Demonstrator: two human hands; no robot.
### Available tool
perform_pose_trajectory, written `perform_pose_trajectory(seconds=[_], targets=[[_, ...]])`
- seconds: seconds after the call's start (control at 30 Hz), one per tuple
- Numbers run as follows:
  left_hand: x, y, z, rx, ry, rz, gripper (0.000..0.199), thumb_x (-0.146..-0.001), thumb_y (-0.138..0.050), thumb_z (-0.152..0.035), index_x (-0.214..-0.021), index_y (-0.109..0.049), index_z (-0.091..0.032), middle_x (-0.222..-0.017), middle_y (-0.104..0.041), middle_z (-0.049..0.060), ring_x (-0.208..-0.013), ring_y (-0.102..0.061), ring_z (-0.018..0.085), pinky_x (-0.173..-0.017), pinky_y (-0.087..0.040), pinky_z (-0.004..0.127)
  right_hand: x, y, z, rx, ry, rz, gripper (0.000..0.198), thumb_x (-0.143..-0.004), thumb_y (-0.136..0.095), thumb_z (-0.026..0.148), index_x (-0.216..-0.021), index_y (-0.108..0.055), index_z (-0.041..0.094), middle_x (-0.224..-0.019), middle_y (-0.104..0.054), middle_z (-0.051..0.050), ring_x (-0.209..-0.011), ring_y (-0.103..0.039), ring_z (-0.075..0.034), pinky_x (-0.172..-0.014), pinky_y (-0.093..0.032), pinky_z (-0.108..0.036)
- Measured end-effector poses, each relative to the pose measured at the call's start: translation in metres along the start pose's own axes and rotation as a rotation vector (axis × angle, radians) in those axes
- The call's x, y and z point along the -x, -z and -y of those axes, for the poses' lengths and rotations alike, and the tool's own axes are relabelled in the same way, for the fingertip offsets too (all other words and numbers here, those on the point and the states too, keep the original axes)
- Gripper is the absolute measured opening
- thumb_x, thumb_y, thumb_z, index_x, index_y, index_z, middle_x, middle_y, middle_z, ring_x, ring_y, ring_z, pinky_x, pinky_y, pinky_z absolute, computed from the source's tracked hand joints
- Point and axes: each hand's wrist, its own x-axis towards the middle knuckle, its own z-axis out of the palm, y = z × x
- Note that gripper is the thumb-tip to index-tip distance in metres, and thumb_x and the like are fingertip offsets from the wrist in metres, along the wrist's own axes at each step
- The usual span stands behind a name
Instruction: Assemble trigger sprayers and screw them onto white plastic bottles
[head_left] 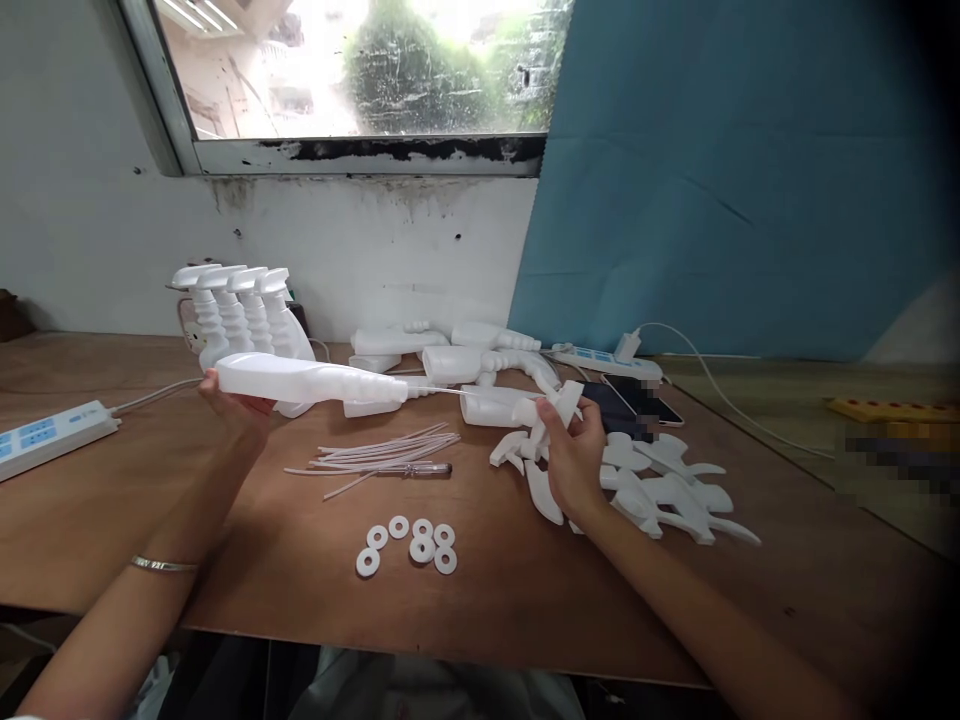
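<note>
My left hand [244, 400] grips the base of a white spray bottle [300, 380], which lies sideways in the air with its neck pointing right. A white trigger spray head [566, 405] is pinched in my right hand [577, 450]. From it a thin tube [442, 390] runs left to the bottle's mouth; how far it reaches inside is hidden. More white spray heads [667, 490] lie piled under and beside my right hand. Below the bottle lie several loose thin white tubes [386, 450] and a small screwdriver [416, 469]. Several white ring washers [367, 562] rest nearer the table edge.
Spray bottles fitted with heads [240, 310] stand at the back left. More white bottles [450, 362] lie along the back of the brown table [300, 560]. Power strips are at the left [56, 437] and back right [607, 360], near a dark phone-like device [649, 400].
</note>
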Motion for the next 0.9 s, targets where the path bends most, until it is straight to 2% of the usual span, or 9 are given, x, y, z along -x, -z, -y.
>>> perform_pose_trajectory(seconds=[0.13,0.23,0.37,0.47,0.53,0.7,0.83,0.9], targets=[[0.019,-0.024,0.008,0.008,0.119,0.067,0.049,-0.065,-0.041,-0.053,-0.09,-0.056,-0.015,-0.084,-0.06,0.006,-0.074,-0.058,0.018,-0.048,-0.049,0.023,0.011,-0.005,0.007,-0.034,-0.005,0.147,0.036,-0.07,-0.063,0.043,-0.094,-0.043,0.024,-0.085,-0.061,0.0,-0.071,-0.057,-0.015,-0.059,-0.045,-0.025],[0.034,-0.035,0.013,0.008,0.173,0.156,0.047,-0.064,-0.045,-0.051,-0.089,-0.058,-0.014,-0.079,-0.062,0.005,-0.07,-0.059,0.018,-0.047,-0.049,0.023,0.02,-0.008,0.012,-0.035,-0.019,0.249,0.041,-0.067,-0.067,0.04,-0.096,-0.042,0.026,-0.088,-0.062,-0.001,-0.073,-0.058,-0.016,-0.061,-0.047,-0.027],[0.046,-0.035,0.019,0.004,0.238,0.175,0.049,-0.065,-0.045,-0.052,-0.093,-0.059,-0.014,-0.081,-0.064,0.004,-0.075,-0.061,0.019,-0.053,-0.051,0.024,0.029,-0.01,0.01,-0.002,-0.031,0.313,0.049,-0.058,-0.075,0.033,-0.095,-0.043,0.026,-0.091,-0.061,-0.001,-0.079,-0.058,-0.018,-0.068,-0.049,-0.031],[0.049,-0.031,0.023,-0.038,0.294,0.176,0.046,-0.066,-0.044,-0.051,-0.089,-0.059,-0.015,-0.081,-0.066,0.004,-0.082,-0.062,0.023,-0.054,-0.052,0.026,0.033,-0.009,0.005,0.059,-0.032,0.333,0.048,-0.058,-0.074,0.032,-0.095,-0.046,0.025,-0.091,-0.061,-0.002,-0.081,-0.057,-0.02,-0.072,-0.049,-0.035],[0.049,-0.029,0.024,-0.061,0.314,0.176,0.041,-0.067,-0.045,-0.051,-0.085,-0.06,-0.017,-0.082,-0.067,0.002,-0.089,-0.061,0.024,-0.054,-0.052,0.026,0.034,-0.008,0.003,0.135,0.03,0.338,0.04,-0.06,-0.073,0.031,-0.092,-0.05,0.024,-0.09,-0.061,-0.002,-0.083,-0.057,-0.021,-0.075,-0.048,-0.036],[0.051,-0.025,0.028,-0.107,0.377,0.181,0.04,-0.069,-0.045,-0.052,-0.086,-0.061,-0.019,-0.083,-0.068,0.001,-0.092,-0.06,0.026,-0.051,-0.05,0.027,0.036,-0.005,0.002,0.248,0.346,0.441,0.016,-0.071,-0.063,0.021,-0.085,-0.056,0.026,-0.095,-0.06,-0.003,-0.091,-0.056,-0.021,-0.08,-0.045,-0.036],[0.053,-0.025,0.03,-0.094,0.367,0.184,0.051,-0.063,-0.047,-0.054,-0.092,-0.06,-0.013,-0.08,-0.067,0.004,-0.085,-0.062,0.024,-0.052,-0.052,0.025,0.038,-0.002,-0.001,0.305,0.457,0.563,0.019,-0.074,-0.058,0.016,-0.089,-0.057,0.028,-0.098,-0.062,-0.003,-0.092,-0.057,-0.021,-0.079,-0.046,-0.037],[0.054,-0.025,0.03,-0.079,0.352,0.166,0.052,-0.061,-0.05,-0.053,-0.093,-0.06,-0.013,-0.081,-0.067,0.003,-0.088,-0.061,0.023,-0.058,-0.053,0.025,0.039,-0.001,-0.003,0.314,0.482,0.571,0.022,-0.073,-0.059,0.017,-0.092,-0.056,0.028,-0.099,-0.062,-0.003,-0.093,-0.057,-0.021,-0.079,-0.046,-0.036]])
